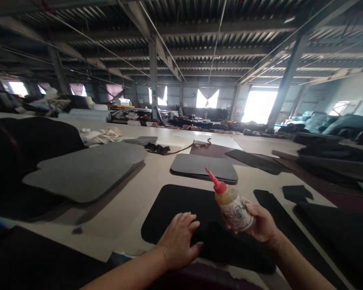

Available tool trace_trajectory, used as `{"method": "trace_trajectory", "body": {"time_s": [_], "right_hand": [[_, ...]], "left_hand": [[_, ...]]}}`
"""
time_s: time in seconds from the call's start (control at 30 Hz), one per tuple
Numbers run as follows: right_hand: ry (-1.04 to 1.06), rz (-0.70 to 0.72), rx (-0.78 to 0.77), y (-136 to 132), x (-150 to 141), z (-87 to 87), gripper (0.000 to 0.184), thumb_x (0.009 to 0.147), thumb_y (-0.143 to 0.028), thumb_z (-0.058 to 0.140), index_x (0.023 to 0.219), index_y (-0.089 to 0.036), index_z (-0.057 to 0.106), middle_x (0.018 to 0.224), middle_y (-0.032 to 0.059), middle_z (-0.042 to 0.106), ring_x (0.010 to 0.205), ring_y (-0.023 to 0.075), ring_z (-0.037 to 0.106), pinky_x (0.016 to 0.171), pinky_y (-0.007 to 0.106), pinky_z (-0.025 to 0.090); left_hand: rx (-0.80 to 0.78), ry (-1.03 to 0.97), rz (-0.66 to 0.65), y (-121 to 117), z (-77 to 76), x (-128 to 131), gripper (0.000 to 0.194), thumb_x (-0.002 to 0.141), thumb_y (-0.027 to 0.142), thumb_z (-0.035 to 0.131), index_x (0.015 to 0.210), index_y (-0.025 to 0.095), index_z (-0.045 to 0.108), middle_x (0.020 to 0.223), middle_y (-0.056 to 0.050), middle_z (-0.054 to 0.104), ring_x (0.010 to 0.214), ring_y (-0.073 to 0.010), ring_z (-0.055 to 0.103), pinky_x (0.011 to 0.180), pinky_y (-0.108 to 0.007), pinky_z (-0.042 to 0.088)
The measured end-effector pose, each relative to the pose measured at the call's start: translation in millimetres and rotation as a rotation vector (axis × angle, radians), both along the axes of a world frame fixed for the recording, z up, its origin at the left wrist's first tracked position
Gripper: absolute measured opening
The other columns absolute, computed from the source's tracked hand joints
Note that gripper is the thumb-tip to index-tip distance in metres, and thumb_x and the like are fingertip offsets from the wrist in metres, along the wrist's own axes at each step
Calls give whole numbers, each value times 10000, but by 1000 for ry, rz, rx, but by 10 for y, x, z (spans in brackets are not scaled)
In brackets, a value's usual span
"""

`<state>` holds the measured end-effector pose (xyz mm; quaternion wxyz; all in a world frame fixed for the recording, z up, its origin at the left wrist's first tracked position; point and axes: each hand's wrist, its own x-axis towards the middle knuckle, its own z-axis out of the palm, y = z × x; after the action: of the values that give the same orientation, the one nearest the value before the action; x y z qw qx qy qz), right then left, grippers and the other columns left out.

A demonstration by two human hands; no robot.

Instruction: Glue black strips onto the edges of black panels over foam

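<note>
My right hand (261,223) is wrapped round a glue bottle (234,207) with a red nozzle, tilted so that the tip points up and to the left. The bottle's label is worn and stained. Below it lies a black rounded panel (166,201), flat on the table. Over the left part of that panel is my left hand (181,237), fingers spread and holding nothing; whether it presses on the panel I cannot tell. Just beyond the panel sits a small stack of grey rounded pieces (202,166).
A larger stack of grey panels (93,169) lies to the left, beside black material (33,141). Dark strips (290,225) and a small dark scrap (296,192) lie at right. A white cloth bundle (104,136) and a cord (181,150) are farther back on the table (121,225).
</note>
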<state>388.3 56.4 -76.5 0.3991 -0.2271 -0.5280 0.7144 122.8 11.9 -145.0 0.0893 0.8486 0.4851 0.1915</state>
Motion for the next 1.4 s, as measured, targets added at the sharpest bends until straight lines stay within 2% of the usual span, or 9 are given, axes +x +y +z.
{"method": "trace_trajectory", "body": {"time_s": [0.13, 0.33, 0.47, 0.6, 0.87, 1.0, 1.13, 1.27, 1.4], "right_hand": [[-45, 3, 5, -100, -124, 85, 578, 715, -497, 724, 1195, -247, 520, 950, 63, 683, 741, 270, 703, 679, 429, 590], [-243, -199, 107, -128, -368, 204, 483, 709, -384, 839, 1079, -245, 561, 974, 23, 652, 753, 174, 634, 607, 250, 507], [-221, -307, 93, -77, -557, 232, 563, 667, -407, 857, 1137, -264, 581, 1059, 41, 671, 840, 215, 642, 623, 271, 498], [-195, -325, 135, -56, -775, 245, 589, 677, -449, 836, 1162, -275, 550, 1048, 40, 672, 873, 240, 641, 660, 308, 503], [-572, -387, 547, -49, -1070, 216, 456, 814, -521, 682, 1140, -251, 513, 901, 11, 599, 770, 204, 570, 638, 311, 474], [-601, -322, 668, -57, -1076, 198, 354, 893, -505, 598, 1112, -252, 483, 844, -7, 575, 713, 182, 556, 627, 306, 470], [-572, -289, 579, -54, -1087, 169, 353, 900, -523, 602, 1116, -261, 507, 766, -28, 569, 580, 145, 524, 511, 263, 435], [-437, -340, 368, -23, -1116, 147, 404, 897, -601, 581, 1122, -266, 568, 687, -42, 539, 465, 110, 439, 399, 224, 349], [-254, -395, 171, 1, -1127, 169, 428, 814, -631, 679, 964, -245, 567, 740, -29, 553, 496, 98, 426, 362, 194, 289]], "left_hand": [[64, 8, -20, 31, -46, -3, 565, 848, 540, 656, 1313, 226, 593, 1430, -99, 550, 1358, -331, 452, 1183, -541, 329], [90, 94, -26, 47, -62, 23, 612, 887, 606, 578, 1337, 192, 575, 1461, -118, 526, 1385, -303, 432, 1191, -484, 321], [83, 136, -22, 44, -38, 38, 612, 906, 632, 526, 1337, 200, 569, 1472, -101, 517, 1407, -296, 409, 1200, -477, 302], [145, 126, -36, 22, -5, 42, 565, 910, 620, 534, 1284, 202, 595, 1394, -92, 580, 1345, -288, 475, 1167, -461, 342], [154, 106, -37, 26, 2, 42, 532, 908, 582, 573, 1259, 184, 611, 1398, -112, 576, 1319, -299, 498, 1123, -488, 385], [138, 121, -35, 30, 21, 44, 564, 905, 585, 573, 1309, 192, 580, 1429, -126, 549, 1337, -314, 482, 1122, -498, 384], [105, 115, -32, 22, 39, 48, 585, 905, 596, 568, 1334, 198, 565, 1435, -125, 545, 1375, -317, 444, 1138, -516, 370], [84, 88, -30, 11, 41, 42, 557, 904, 595, 566, 1304, 208, 584, 1437, -99, 545, 1358, -306, 455, 1153, -522, 359], [112, 85, -32, 12, 19, 31, 560, 908, 610, 553, 1292, 204, 588, 1420, -95, 558, 1339, -312, 469, 1155, -528, 359]]}}
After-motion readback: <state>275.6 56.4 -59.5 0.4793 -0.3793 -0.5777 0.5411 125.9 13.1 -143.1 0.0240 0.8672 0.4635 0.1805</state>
